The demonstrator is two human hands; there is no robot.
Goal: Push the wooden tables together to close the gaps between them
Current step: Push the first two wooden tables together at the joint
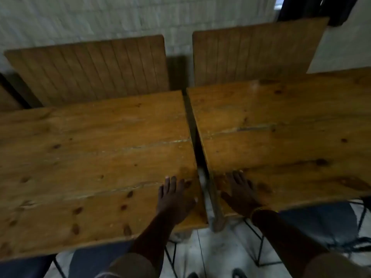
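Note:
Two wooden tables stand side by side in the head view. The left table (90, 157) and the right table (281, 127) are parted by a narrow dark gap (197, 149) that runs from back to front. My left hand (173, 199) lies flat, fingers spread, on the left table's near right corner. My right hand (240, 190) lies flat on the right table's near left corner. Neither hand holds anything.
Two wooden bench backs stand behind the tables, the left one (90, 67) and the right one (255, 51), against a pale brick wall. Black metal frames (259, 249) and blue seats (313, 219) sit under the near edge on a tiled floor.

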